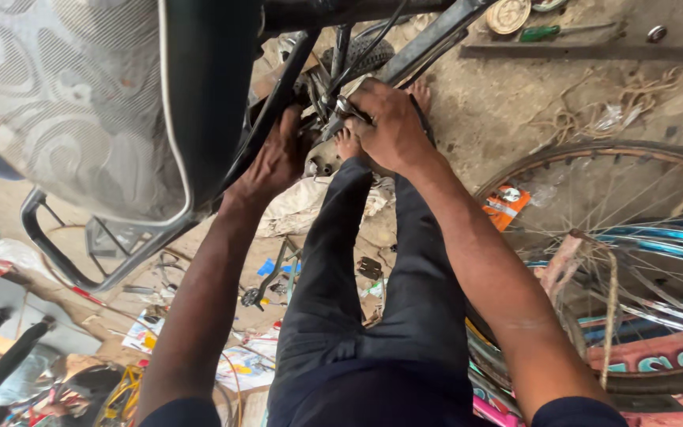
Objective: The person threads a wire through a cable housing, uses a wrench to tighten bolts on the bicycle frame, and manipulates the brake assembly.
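Dusty workshop floor (499, 103) fills the background, littered with paper scraps, twine and small parts. Much is cut off or hidden: a patterned bicycle saddle (73, 103) blocks the whole upper left corner of the view, and the dark bicycle frame (428, 39) runs out past the top edge. What the hands work on is a small metal fitting (327, 154) low on the frame, near the top centre, mostly covered by fingers, so its exact kind is hard to make out.

Two hands are at work. The right hand (393, 126) is closed in a fist around a slim metal tool (348, 107), only the shiny tip of which shows beside the knuckles. The left hand (278, 158) reaches under the saddle with its fingers curled against the frame beside the fitting; whether it grips anything cannot be told, since the fingertips are hidden.

Two legs in dark trousers (373, 300) stretch forward between the arms, with both bare feet near the fitting. One spoked wheel (618, 261) lies along the right edge, partly out of view, with an orange packet (506, 204) at its rim. One green-handled screwdriver (555, 32) and one round tin lid (507, 14) lie on a plank at the top right.
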